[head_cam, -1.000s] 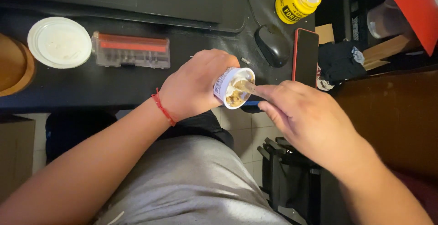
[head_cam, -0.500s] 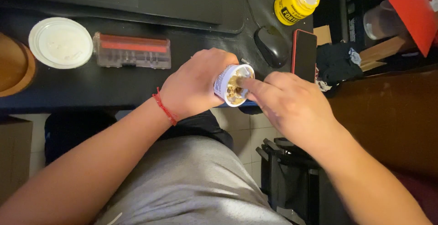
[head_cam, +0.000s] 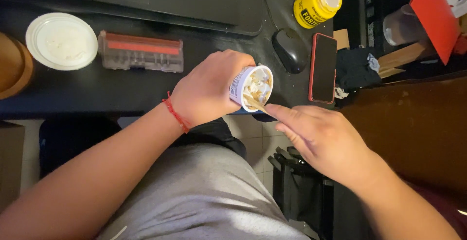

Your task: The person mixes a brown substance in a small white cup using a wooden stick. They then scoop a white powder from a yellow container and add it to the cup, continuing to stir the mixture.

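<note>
My left hand (head_cam: 206, 90) is wrapped around a small white cup (head_cam: 239, 85) of pale creamy food, tilted with its mouth toward the right. A red string bracelet (head_cam: 175, 115) sits on that wrist. My right hand (head_cam: 323, 138) pinches a thin wooden stick or spoon (head_cam: 256, 105) whose tip reaches into the cup's mouth. Both hands hover at the front edge of a black desk (head_cam: 97, 87), above my lap in grey shorts.
On the desk lie a white round lid (head_cam: 62, 41), a clear case with a red insert (head_cam: 140, 51), a black mouse (head_cam: 289, 50), a red-edged phone (head_cam: 323, 67) and a yellow jar (head_cam: 316, 3). A brown bowl (head_cam: 12, 65) sits at the left edge.
My right hand dipped the stick deeper into the cup half a second ago, then drew back a little to the right. The cup stays held in place.
</note>
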